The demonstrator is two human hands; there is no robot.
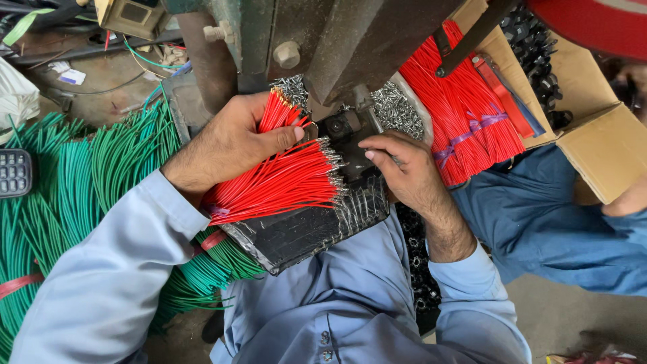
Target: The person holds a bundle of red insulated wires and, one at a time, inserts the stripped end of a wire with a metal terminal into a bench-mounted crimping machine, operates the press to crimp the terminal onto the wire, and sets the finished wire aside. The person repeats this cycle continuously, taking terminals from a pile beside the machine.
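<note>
Two hands busy: our left hand (229, 145) grips the red wire bundle (280, 178); right hand (397, 165) pinches one wire at the dark metal press (344, 128), feeding step.

The wire bundle (276, 178) lies on a tray (303, 232) just below the machine (323, 40). The left hand (226, 145) closes around the bundle's far end, with its fingers (280, 138) on top of the wires. Right of these fingers, the right hand (404, 168) rests at the machine's base, its fingers (381, 145) touching perhaps a small part. Loose metal terminals (397, 108) lie behind this hand. A second bundle (465, 114) lies in the cardboard box (600, 148) further right. More wires (74, 182) lie left of the left hand.
</note>
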